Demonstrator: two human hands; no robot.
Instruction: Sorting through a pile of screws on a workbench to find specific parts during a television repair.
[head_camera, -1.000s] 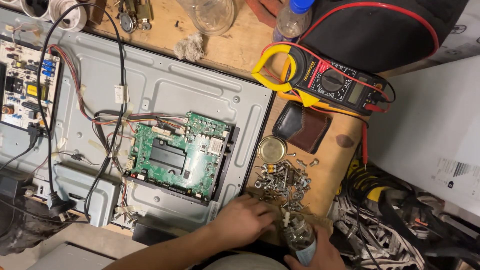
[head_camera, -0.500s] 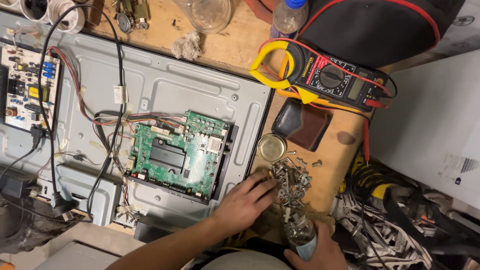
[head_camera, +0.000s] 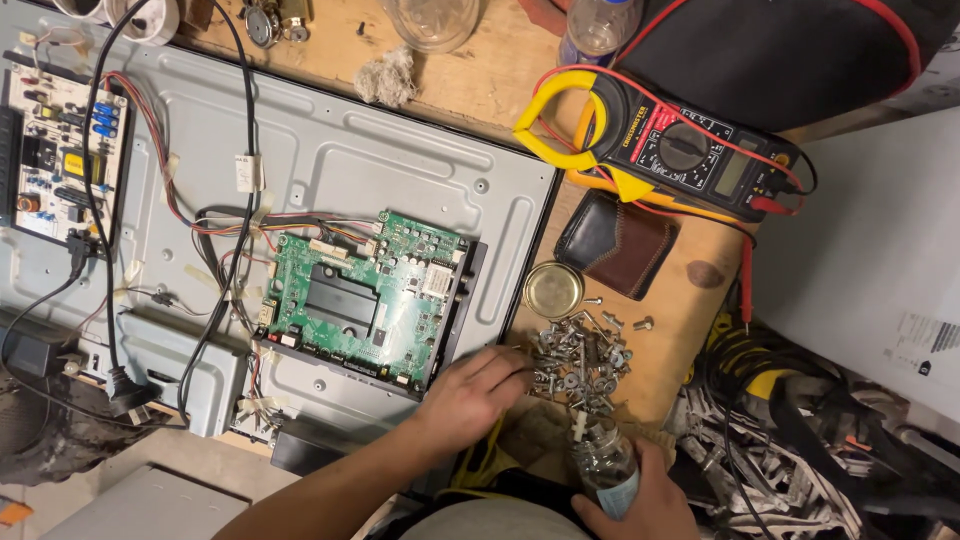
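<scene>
The left hand (head_camera: 470, 392) rests at the edge of a pile of screws (head_camera: 580, 358) on the wooden bench (head_camera: 500, 75), its fingers curled together over the nearest screws; whether it pinches one cannot be told, since the fingertips are hidden. The right hand (head_camera: 640, 500) is wrapped around a small plastic bottle (head_camera: 603, 462), held just below the pile with its open mouth pointing at the screws.

The screws lie loose and spread out, so a sweep of the fingers could roll some off the bench edge or into the tangle of cables (head_camera: 760, 450) to the right, where they would be hard to find. A stray screw could also slide left onto the green circuit board (head_camera: 365, 295), which sits just beside the left hand on the grey metal back panel (head_camera: 330, 150). The bottle mouth is narrow, so screws could easily miss it and fall into the person's lap.

A round metal lid (head_camera: 553, 290) lies just above the pile, and a brown wallet (head_camera: 615, 243) is near it. A clamp meter (head_camera: 670, 150) with a yellow jaw and red leads sits further up, well apart from the hands. A second, pale circuit board (head_camera: 60, 150) is at the far left.
</scene>
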